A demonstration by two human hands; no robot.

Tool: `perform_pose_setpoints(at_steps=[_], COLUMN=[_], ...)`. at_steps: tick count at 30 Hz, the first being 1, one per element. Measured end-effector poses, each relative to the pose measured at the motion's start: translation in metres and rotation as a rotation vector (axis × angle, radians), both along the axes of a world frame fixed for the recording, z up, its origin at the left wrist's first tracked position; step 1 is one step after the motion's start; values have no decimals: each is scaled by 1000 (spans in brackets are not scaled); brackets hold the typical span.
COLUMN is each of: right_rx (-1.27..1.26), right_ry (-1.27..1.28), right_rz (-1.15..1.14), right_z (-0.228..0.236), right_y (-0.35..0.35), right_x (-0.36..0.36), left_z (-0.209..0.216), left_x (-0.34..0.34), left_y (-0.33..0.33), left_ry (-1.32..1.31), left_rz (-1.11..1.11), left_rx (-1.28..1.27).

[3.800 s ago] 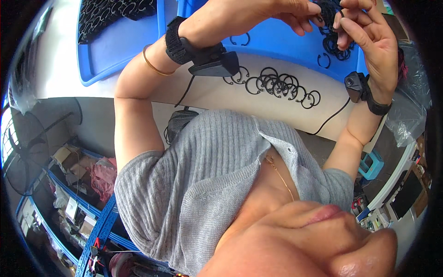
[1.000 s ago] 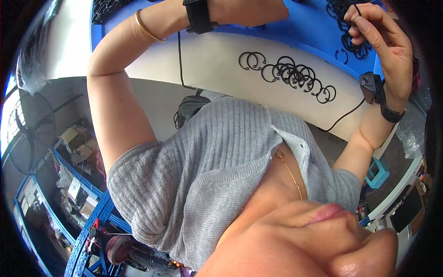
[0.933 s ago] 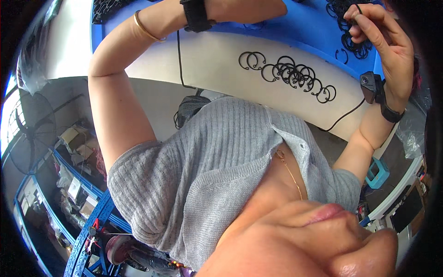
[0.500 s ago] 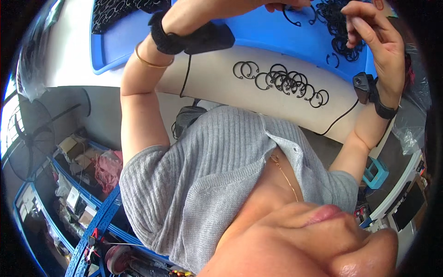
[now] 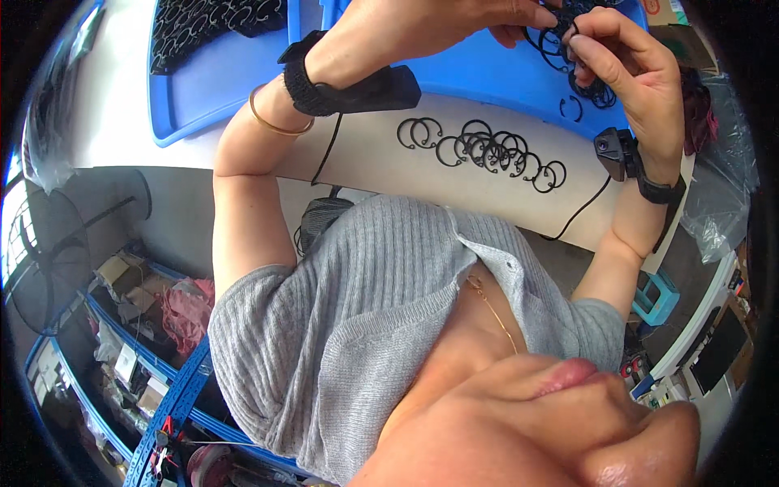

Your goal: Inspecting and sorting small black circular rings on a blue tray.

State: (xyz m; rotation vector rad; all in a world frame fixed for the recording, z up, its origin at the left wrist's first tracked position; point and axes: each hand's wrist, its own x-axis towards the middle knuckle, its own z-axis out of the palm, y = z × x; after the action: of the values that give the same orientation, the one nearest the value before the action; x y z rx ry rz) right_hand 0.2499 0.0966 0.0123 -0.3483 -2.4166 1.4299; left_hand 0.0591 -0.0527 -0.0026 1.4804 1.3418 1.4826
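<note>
My left hand (image 5: 479,18) reaches over a blue tray (image 5: 462,73) near the upper edge, thumb and fingers pinched on black open retaining rings (image 5: 542,50) that hang below the fingertips. How many it holds I cannot make out. Close beside it, my right hand (image 5: 637,77) is closed in a pinch, thumb against forefinger, at a thin black ring end. A tangled pile of black retaining rings (image 5: 602,93) lies in the tray behind and below the right fingers. One loose ring (image 5: 571,108) lies near the tray's front rim.
On the pale tabletop (image 5: 365,154) before the tray, several retaining rings (image 5: 491,150) lie in an overlapping row. Another blue tray (image 5: 166,114) at far left holds rows of black rings (image 5: 215,32). Cables run from my wrist cameras (image 5: 613,154). A blue shelf rack (image 5: 174,390) stands lower left.
My right hand has moved left toward the left hand, and its thumb and forefinger have closed together. The left fingertips have shifted slightly right with the rings. The whole view has shifted a little.
</note>
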Motion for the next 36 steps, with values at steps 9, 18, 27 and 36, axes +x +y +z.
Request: perform_pose_setpoints(at_steps=[9,18,27,36], right_rx=[-88,-344,-237,-181], right_ry=[-22,-106,-81,-71], right_rz=[133,36,-19,-49], right_z=[-16,-13,-2,-4], right_y=[41,29,17,18], right_x=[13,4,0,1], left_z=[-20,-14,-20,-10], left_x=[-8,-2,4,-8], left_y=[13,11,11,14], left_ry=[-383,68,5,488], left_rz=[-208,-104,-113,28], left_rx=[93,273,379,516])
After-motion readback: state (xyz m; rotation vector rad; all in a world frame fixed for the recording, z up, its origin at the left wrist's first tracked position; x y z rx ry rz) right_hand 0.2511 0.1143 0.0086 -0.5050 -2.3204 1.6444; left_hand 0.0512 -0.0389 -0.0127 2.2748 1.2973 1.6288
